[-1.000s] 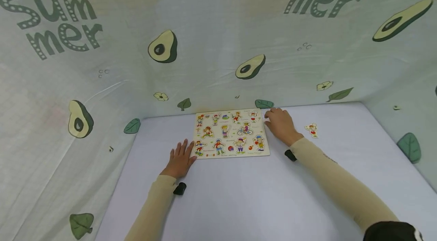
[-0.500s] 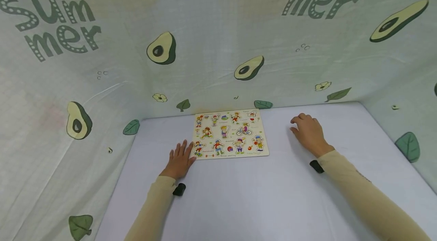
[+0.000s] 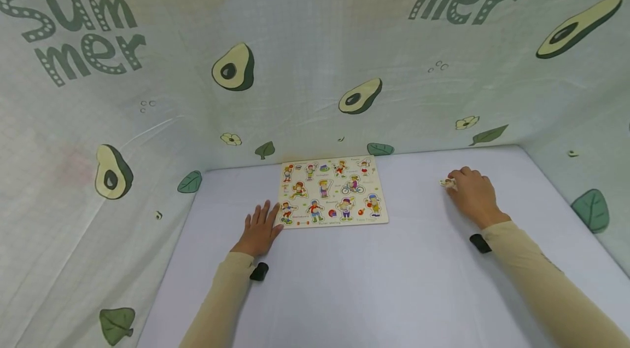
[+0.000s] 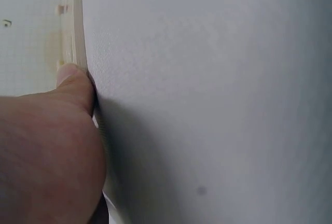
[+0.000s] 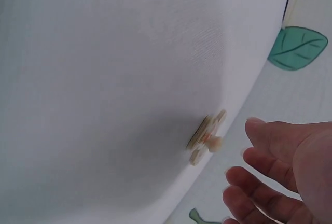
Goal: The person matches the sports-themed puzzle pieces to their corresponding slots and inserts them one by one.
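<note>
A wooden peg puzzle board (image 3: 332,197) with printed sports figures lies at the back of the table. My left hand (image 3: 256,232) rests spread at its lower left corner, and in the left wrist view the thumb (image 4: 75,81) touches the board's edge (image 4: 78,32). Further right, my right hand (image 3: 473,195) reaches over a loose puzzle piece (image 3: 447,183), which the fingers partly cover in the head view. The right wrist view shows the piece's knob (image 5: 214,143) standing apart from the loosely bent fingers (image 5: 270,164).
The white table (image 3: 354,282) ends at a hanging cloth (image 3: 295,107) printed with avocados, leaves and lettering. The cloth also hangs along the left and right sides. A black wrist strap part (image 3: 480,243) sits under the right wrist.
My right hand has moved right, from the board's right edge to the loose puzzle piece, which it hid half a second ago. The left hand and the board have stayed put.
</note>
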`<state>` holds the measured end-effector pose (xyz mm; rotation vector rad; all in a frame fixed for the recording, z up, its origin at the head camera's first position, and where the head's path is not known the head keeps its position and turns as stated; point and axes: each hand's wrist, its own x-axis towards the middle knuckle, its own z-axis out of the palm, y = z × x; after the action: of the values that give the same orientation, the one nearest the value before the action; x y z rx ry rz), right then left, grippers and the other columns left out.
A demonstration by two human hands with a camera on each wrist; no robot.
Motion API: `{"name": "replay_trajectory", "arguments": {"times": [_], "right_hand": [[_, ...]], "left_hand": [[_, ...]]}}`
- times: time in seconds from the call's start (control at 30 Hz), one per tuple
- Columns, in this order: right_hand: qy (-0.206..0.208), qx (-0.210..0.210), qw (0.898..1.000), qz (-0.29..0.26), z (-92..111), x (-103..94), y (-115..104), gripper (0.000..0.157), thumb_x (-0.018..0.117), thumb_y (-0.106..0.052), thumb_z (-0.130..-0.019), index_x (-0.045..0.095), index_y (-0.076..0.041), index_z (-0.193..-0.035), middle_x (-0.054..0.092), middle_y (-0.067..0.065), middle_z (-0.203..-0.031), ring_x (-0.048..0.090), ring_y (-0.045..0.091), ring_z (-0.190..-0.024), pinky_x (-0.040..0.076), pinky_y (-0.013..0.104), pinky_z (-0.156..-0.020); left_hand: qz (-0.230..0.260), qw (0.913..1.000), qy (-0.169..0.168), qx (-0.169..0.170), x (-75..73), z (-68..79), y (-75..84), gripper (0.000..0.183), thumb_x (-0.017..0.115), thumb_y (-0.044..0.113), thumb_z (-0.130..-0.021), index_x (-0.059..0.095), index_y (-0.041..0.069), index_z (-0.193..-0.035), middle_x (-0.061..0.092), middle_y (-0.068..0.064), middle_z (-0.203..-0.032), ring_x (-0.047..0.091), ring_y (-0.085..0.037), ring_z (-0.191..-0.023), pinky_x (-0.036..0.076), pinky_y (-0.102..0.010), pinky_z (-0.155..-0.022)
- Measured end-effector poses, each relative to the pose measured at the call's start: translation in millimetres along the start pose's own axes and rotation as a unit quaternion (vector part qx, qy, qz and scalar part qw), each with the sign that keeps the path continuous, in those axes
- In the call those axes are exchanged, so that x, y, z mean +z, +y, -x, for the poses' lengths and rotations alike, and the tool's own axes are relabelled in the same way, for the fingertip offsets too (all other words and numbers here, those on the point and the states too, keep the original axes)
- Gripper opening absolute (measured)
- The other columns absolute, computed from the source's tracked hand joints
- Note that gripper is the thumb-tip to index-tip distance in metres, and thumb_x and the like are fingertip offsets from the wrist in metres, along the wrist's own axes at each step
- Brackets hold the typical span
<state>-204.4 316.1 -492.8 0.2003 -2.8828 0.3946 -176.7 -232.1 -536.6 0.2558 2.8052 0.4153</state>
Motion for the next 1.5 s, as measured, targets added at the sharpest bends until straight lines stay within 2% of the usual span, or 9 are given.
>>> {"name": "replay_trajectory", "arguments": {"times": [0.13, 0.4, 0.77, 1.0, 1.23, 1.5], "right_hand": [[-0.028, 0.016, 0.999, 0.003, -1, -1.3, 5, 0.032, 0.077, -0.002, -0.091, 0.066, 0.013, -0.117, 0.064, 0.036, -0.112, 0.06, 0.056, -0.1, 0.047, 0.067, -0.081], [-0.059, 0.022, 0.998, 0.004, -2, -0.9, 7, 0.029, 0.077, -0.004, -0.093, 0.069, 0.014, -0.114, 0.067, 0.035, -0.109, 0.064, 0.055, -0.098, 0.049, 0.064, -0.079], [-0.058, 0.016, 0.998, -0.003, -6, 2.7, 10, 0.025, 0.076, -0.001, -0.093, 0.069, 0.015, -0.111, 0.069, 0.032, -0.101, 0.065, 0.052, -0.092, 0.049, 0.061, -0.074], [-0.058, 0.01, 0.998, -0.009, -13, 5.7, 16, 0.018, 0.076, -0.001, -0.093, 0.07, 0.013, -0.103, 0.068, 0.027, -0.09, 0.066, 0.048, -0.081, 0.05, 0.06, -0.069], [-0.078, 0.006, 0.997, -0.001, -16, 6.8, 17, 0.015, 0.073, 0.001, -0.094, 0.069, 0.014, -0.101, 0.067, 0.026, -0.087, 0.067, 0.044, -0.077, 0.053, 0.061, -0.07], [-0.065, -0.009, 0.998, -0.003, -20, 5.3, 9, 0.014, 0.073, 0.0, -0.096, 0.068, 0.013, -0.099, 0.067, 0.027, -0.088, 0.066, 0.046, -0.079, 0.053, 0.06, -0.069]], "left_hand": [[-0.001, 1.0, 0.003, 0.0, -1.1, -0.1, 0.3, 0.067, 0.043, 0.038, -0.115, 0.019, 0.008, -0.17, 0.005, -0.024, -0.176, 0.002, -0.05, -0.161, 0.004, -0.069, -0.127], [-0.002, 1.0, 0.005, -0.001, -4.0, 3.0, 5.0, 0.067, 0.044, 0.037, -0.115, 0.02, 0.007, -0.169, 0.006, -0.024, -0.176, 0.002, -0.05, -0.161, 0.003, -0.069, -0.127], [0.003, 1.0, 0.007, 0.002, -2.6, 2.0, 2.8, 0.068, 0.043, 0.039, -0.114, 0.019, 0.007, -0.17, 0.005, -0.023, -0.176, 0.002, -0.05, -0.161, 0.004, -0.07, -0.126], [0.0, 1.0, 0.008, 0.001, 0.1, 0.7, 0.2, 0.068, 0.045, 0.038, -0.114, 0.02, 0.008, -0.17, 0.006, -0.023, -0.176, 0.003, -0.05, -0.161, 0.005, -0.07, -0.126], [-0.004, 0.9998, 0.014, 0.017, 2.0, -0.5, -1.3, 0.066, 0.044, 0.036, -0.115, 0.02, 0.006, -0.169, 0.008, -0.026, -0.175, 0.006, -0.053, -0.16, 0.009, -0.072, -0.125], [0.001, 1.0, 0.001, 0.01, -6.6, 4.4, 6.2, 0.065, 0.042, 0.033, -0.115, 0.019, 0.005, -0.169, 0.005, -0.027, -0.175, 0.003, -0.052, -0.16, 0.005, -0.071, -0.126]]}}
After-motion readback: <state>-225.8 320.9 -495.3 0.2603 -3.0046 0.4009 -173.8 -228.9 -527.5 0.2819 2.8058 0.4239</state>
